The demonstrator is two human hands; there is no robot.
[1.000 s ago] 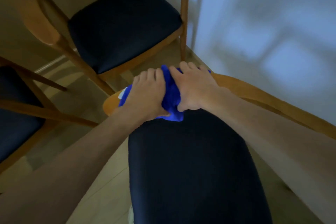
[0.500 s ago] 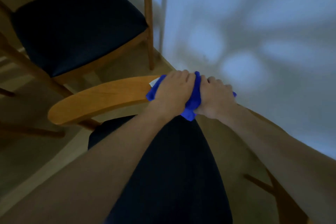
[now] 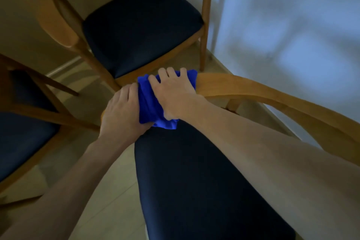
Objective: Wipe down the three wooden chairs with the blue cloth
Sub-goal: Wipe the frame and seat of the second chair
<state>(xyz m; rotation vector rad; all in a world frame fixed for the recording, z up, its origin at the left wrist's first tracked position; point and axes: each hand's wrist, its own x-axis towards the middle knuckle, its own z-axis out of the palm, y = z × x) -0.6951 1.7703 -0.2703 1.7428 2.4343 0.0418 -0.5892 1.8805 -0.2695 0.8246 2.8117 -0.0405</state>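
- My left grip (image 3: 124, 112) and my right grip (image 3: 175, 93) both clasped the blue cloth (image 3: 151, 103), which lay bunched between them and draped over the curved wooden backrest (image 3: 253, 91) of the nearest chair.
- The fingers of my right grip (image 3: 169, 73) curled over the far edge of the cloth, and so pinned the fabric round the rail; I judged this hold to serve wiping top and far face at once.
- My left grip closed on the cloth's near-left part at the very end of the rail; whether its fingertips reached wood beneath I could not tell, for the cloth and the hand hid them.
- A loose fold of cloth hung just below my right grip and touched or nearly touched the dark seat cushion (image 3: 194, 181) under both forearms.
- The bare stretch of backrest ran off to the right of my right grip; in my judgement that length was open to a sliding pass with both grips kept together.
- A second chair (image 3: 140, 25) stood beyond both grips, its seat facing me, and a third chair (image 3: 21, 138) stood well to the left of my left grip; neither touched the cloth.
- A pale wall (image 3: 292, 25) rose beyond and to the right of my right grip.
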